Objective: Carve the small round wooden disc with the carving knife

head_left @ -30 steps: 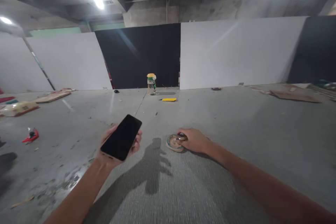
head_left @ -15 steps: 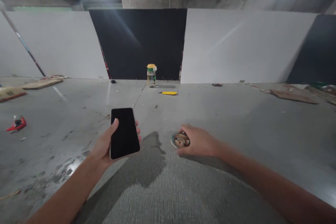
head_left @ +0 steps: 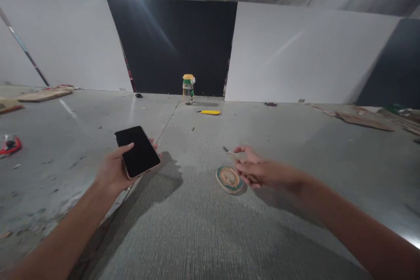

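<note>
left hand (head_left: 113, 170): a flat black smartphone with a pale rim (head_left: 138, 151) is held above the grey concrete floor (head_left: 203, 236), screen up; the thumb lies across its near left edge and the fingers (head_left: 154, 142) are wrapped under the far edge, clamped on it.
phone grip: the hold is judged sound if the thumb is kept on the edge and the phone is kept level.
round disc: a small round flat disc with a green rim and a tan, patterned face (head_left: 229, 179) lies flat on the floor, at about 3 o'clock from the phone and well apart from it.
right hand (head_left: 262, 171): a thin, short, pale stick with a dark tip (head_left: 230, 153) is pinched between thumb and fingers (head_left: 244, 148), which are closed on it; what it is cannot be told.
stick and disc: the dark tip points to about 10 o'clock, above the disc's far edge and apart from it; the knuckles hover just beside the disc at its 3 o'clock.
handling: a light pinch near the middle of the stick is judged best, so that the tip can be steered.
background: a clear bottle with a yellow cap (head_left: 188, 89) stands at 12 o'clock by the wall, a flat yellow tool (head_left: 208, 112) just beside it.
</note>
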Demonstrator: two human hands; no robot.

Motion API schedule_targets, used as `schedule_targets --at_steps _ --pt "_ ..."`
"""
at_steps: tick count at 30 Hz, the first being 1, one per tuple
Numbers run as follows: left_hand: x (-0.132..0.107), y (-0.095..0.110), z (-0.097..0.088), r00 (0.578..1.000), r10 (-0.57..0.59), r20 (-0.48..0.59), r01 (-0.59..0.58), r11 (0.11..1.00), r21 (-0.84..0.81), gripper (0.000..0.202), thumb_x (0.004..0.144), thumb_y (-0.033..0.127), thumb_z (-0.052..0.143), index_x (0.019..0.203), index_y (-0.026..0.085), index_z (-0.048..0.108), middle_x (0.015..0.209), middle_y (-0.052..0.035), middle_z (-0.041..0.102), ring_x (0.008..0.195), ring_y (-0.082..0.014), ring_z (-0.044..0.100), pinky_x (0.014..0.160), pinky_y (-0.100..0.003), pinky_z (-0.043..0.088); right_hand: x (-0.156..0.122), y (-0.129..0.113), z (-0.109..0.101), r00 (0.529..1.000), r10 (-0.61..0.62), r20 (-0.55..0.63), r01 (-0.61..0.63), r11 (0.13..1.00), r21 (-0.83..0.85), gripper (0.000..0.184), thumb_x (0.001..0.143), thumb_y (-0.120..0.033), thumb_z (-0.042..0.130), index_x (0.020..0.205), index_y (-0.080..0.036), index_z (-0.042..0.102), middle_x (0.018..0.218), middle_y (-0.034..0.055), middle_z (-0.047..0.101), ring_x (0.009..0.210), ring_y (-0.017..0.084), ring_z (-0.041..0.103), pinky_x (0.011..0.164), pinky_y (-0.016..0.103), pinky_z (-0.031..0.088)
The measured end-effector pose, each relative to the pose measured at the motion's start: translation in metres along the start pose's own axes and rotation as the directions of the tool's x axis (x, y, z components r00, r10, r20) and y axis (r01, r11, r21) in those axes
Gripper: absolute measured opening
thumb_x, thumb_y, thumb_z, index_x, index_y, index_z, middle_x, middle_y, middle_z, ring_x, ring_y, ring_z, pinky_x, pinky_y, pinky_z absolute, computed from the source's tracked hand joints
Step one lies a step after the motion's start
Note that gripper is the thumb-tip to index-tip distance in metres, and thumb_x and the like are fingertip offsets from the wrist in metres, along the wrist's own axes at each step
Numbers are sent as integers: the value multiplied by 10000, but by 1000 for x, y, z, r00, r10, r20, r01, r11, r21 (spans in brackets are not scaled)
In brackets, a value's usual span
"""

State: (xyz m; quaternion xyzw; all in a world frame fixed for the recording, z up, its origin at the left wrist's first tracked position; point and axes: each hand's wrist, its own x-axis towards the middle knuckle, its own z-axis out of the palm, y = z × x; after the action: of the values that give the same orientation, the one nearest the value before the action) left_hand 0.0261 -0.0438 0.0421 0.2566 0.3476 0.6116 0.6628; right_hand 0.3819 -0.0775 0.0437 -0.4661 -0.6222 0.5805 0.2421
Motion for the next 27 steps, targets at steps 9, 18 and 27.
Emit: schedule_targets --at_steps 9,18,27 --pt "-12 -10 7 956 -141 256 138 990 28 397 780 159 480 1159 153 594 1000 -156 685 852 -292 667 730 -442 565 15 4 -5 925 -168 -341 264 929 258 60 727 -186 559 780 -214 553 621 -28 522 508 100 460 476 234 356" --pt "-19 -12 10 963 -206 172 174 967 185 345 794 179 582 1132 108 594 927 -136 717 811 -296 685 747 -444 553 16 2 5 943 -137 -302 183 975 130 366 840 -558 507 871 -194 533 691 42 623 649 181 610 632 322 474" --pt "-8 -32 -1 836 -334 434 239 935 261 613 585 117 573 1198 99 585 1026 -179 696 856 -294 677 770 -395 522 14 10 11 924 -304 -231 201 901 -384 336 899 -447 517 675 -200 558 653 5 549 632 169 511 630 308 393"
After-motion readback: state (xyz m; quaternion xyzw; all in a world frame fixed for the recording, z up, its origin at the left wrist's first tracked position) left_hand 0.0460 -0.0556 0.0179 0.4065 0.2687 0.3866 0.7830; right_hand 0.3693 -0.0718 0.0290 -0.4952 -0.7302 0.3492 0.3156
